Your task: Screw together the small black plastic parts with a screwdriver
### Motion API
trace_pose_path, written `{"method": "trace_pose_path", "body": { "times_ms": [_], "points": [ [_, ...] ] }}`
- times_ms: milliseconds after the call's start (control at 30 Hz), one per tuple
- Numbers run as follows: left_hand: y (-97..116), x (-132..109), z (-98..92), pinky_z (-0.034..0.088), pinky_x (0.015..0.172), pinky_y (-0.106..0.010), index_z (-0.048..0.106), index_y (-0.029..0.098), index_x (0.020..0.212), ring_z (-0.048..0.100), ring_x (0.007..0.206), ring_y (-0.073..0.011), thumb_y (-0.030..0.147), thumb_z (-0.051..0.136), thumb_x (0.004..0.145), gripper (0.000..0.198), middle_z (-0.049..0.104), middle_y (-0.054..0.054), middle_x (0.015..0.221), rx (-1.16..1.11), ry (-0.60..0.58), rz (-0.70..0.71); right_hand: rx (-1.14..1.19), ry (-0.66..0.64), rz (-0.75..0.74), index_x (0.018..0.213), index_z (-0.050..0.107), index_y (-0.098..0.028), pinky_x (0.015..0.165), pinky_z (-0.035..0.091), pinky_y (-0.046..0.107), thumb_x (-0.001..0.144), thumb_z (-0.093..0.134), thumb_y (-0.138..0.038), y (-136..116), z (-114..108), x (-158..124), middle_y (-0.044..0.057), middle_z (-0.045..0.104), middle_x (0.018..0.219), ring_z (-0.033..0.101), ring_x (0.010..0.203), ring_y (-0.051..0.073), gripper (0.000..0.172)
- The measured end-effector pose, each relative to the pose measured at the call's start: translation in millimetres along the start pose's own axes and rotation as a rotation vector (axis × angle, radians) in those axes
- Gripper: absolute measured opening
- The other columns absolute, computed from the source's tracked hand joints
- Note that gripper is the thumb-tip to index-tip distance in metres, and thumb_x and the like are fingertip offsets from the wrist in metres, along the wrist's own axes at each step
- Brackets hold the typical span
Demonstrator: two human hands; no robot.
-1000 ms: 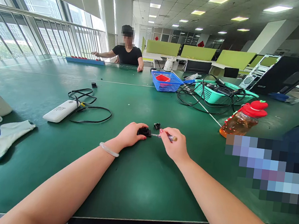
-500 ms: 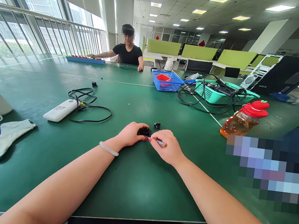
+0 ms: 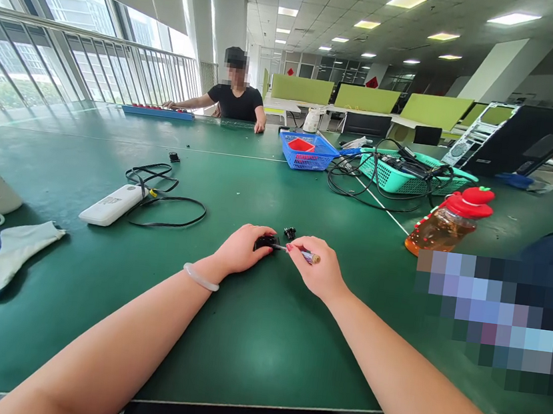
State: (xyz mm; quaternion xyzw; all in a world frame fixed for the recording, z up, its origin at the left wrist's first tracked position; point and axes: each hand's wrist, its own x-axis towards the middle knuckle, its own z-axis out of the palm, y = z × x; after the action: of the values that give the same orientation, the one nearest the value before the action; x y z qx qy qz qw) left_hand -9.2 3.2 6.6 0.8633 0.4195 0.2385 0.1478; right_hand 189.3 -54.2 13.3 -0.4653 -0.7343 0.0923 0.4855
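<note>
In the middle of the green table, my left hand, with a pale bangle above its wrist, is closed round a small black plastic part. Its fingers cover much of that part, so I cannot make out its kind. My right hand pinches a slim screwdriver with a translucent handle and tan end. The thin shaft points left, its tip at the black part beside my left fingertips. Just beyond my right fingers lies another small black piece, touched by neither hand.
A white power bank with a black cable lies left, near a glove. Towards the back stand a blue basket and a green basket with cables. A red-lidded bottle is right. A person sits opposite.
My right hand has shifted slightly right with the screwdriver, so more of its shaft shows. The black part in my left hand looks tilted differently, its hollow face less visible.
</note>
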Motion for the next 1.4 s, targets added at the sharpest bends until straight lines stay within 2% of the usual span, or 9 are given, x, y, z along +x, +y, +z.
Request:
{"method": "trace_pose_path", "body": {
  "times_ms": [100,200,367,567,667,833,1067,1300,1400],
  "points": [
    [2,-1,-1.2,0.044,0.102,-0.037,0.056,0.024,0.126,0.056,0.113,-0.0226,0.027,0.050,0.090,0.037,0.066,-0.005,0.121,0.013,0.098,0.003,0.099,0.126,0.111,0.070,0.064,-0.022,0.056,0.042,0.029,0.090,0.052,-0.042,1,-7,1,0.002,0.064,0.066,0.055,0.060,0.016,0.031],
    [1,-1,-1.6,0.042,0.102,-0.041,0.052,0.026,0.132,0.055,0.114,-0.0245,0.022,0.043,0.093,0.041,0.062,-0.007,0.124,0.103,0.154,-0.103,0.154,0.284,0.285,0.067,0.062,-0.021,0.047,0.034,0.026,0.090,0.050,-0.048,12,-14,4,0.000,0.054,0.057,0.045,0.050,0.013,0.037],
    [-1,-4,-1.6,0.042,0.097,-0.049,0.061,0.031,0.125,0.055,0.112,-0.0296,0.023,0.040,0.093,0.039,0.062,-0.009,0.120,0.292,0.079,-0.299,0.172,0.254,0.446,0.072,0.064,-0.020,0.049,0.036,0.026,0.084,0.056,-0.053,40,-16,10,0.001,0.057,0.063,0.047,0.054,0.013,0.036],
    [5,-4,-1.9,0.039,0.100,-0.053,0.071,0.026,0.105,0.052,0.114,-0.0317,0.033,0.041,0.093,0.033,0.063,-0.009,0.118,0.330,0.089,-0.319,0.231,0.203,0.445,0.075,0.064,-0.020,0.055,0.040,0.026,0.081,0.058,-0.059,44,-12,10,0.001,0.058,0.066,0.051,0.061,0.015,0.040],
    [7,-3,-0.3,0.038,0.106,-0.048,0.065,0.025,0.114,0.049,0.122,-0.0284,0.033,0.039,0.094,0.034,0.057,-0.008,0.130,0.237,0.097,-0.230,0.220,0.131,0.429,0.077,0.065,-0.019,0.057,0.039,0.026,0.080,0.058,-0.060,39,-10,9,0.001,0.059,0.068,0.050,0.061,0.014,0.042],
    [7,-5,3.3,0.032,0.113,-0.046,0.049,0.029,0.134,0.044,0.130,-0.0251,0.042,0.044,0.093,0.043,0.054,-0.004,0.139,0.119,-0.054,0.015,0.282,-0.006,0.391,0.077,0.067,-0.020,0.056,0.040,0.027,0.079,0.061,-0.058,35,-7,7,0.000,0.058,0.065,0.049,0.059,0.014,0.038],
    [7,-6,4.2,0.032,0.110,-0.051,0.038,0.027,0.144,0.045,0.129,-0.0293,0.049,0.045,0.092,0.057,0.058,-0.008,0.134,0.134,-0.127,-0.021,0.372,0.227,0.417,0.067,0.065,-0.021,0.062,0.044,0.028,0.082,0.058,-0.055,38,-14,9,0.001,0.056,0.062,0.053,0.063,0.016,0.038],
    [8,-6,5.2,0.030,0.111,-0.053,0.038,0.028,0.144,0.041,0.132,-0.0294,0.051,0.044,0.092,0.057,0.051,-0.007,0.144,0.157,-0.111,-0.025,0.347,0.018,0.425,0.072,0.067,-0.020,0.067,0.045,0.030,0.079,0.062,-0.054,40,-7,9,0.003,0.064,0.072,0.057,0.070,0.017,0.035],
    [8,-5,4.4,0.031,0.110,-0.054,0.039,0.028,0.143,0.040,0.132,-0.0302,0.053,0.044,0.092,0.058,0.050,-0.007,0.145,0.157,-0.116,-0.024,0.402,0.063,0.407,0.069,0.067,-0.020,0.068,0.045,0.030,0.079,0.061,-0.054,37,-8,9,0.002,0.062,0.069,0.057,0.069,0.017,0.035]
  ]
}}
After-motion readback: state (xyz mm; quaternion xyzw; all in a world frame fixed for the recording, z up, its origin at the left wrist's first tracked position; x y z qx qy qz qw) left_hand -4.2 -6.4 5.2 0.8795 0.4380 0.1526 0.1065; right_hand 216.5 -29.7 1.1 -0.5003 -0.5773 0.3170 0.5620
